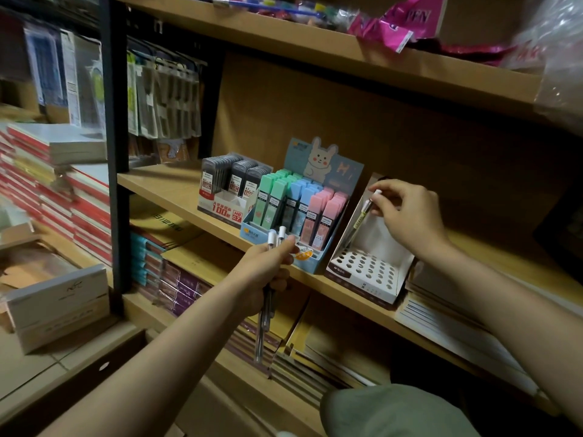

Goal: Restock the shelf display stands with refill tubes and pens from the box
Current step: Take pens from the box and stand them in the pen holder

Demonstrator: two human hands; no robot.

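Note:
My left hand (268, 272) grips a small bunch of clear pens (265, 307) with white caps, held upright in front of the middle shelf's edge. My right hand (407, 212) pinches the white-capped top of a single pen (362, 216), which slants down toward the white pen stand (369, 266) with its grid of round holes. The holes I can see hold nothing. Left of it stands a blue rabbit-print stand (303, 197) packed with green, blue and pink refill tubes. Farther left is a white stand (230, 187) of dark lead tubes.
The wooden middle shelf (164, 187) carries the stands. Stacked notebooks (441, 320) lie right of the pen stand, and more fill the lower shelf (202, 288). Red-edged books (63, 197) pile up at left behind a black upright (115, 121). The upper shelf holds pink packets (394, 23).

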